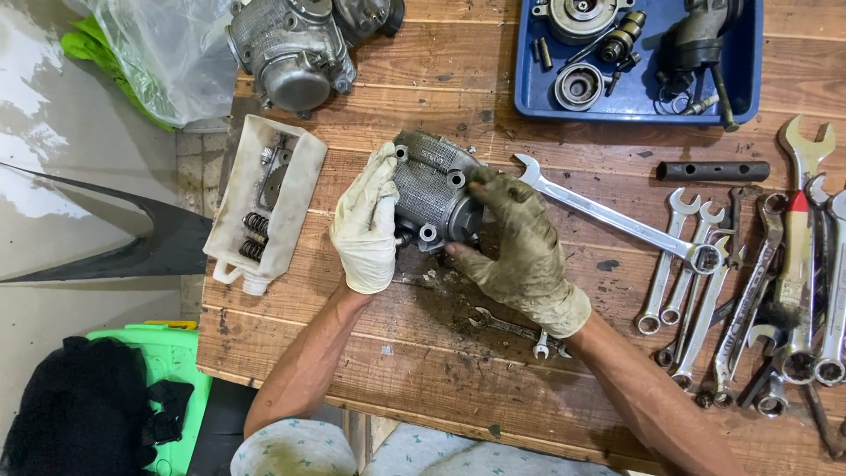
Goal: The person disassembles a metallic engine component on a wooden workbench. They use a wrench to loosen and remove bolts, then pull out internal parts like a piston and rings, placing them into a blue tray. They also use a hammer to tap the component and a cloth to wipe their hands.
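my left hand (366, 220) cups the casting (434, 189) from its side, right hand (520, 247) pinching its far edge, so i'd best keep both grips firm and level.

I see my left hand (367, 222) in a pale, cream-white glove, fairly clean, with only faint grey smudging at the fingertips and a loosely wrinkled cuff ending at the wrist. My right hand (520, 249) wears the same kind of glove, but it is heavily soiled: dark grease and brown grime mottle the back and fingers, and only the cuff shows the original light colour. Both forearms are bare, with no sleeves, watch or bands. At the bottom edge I see my light garment with a small greenish pattern.
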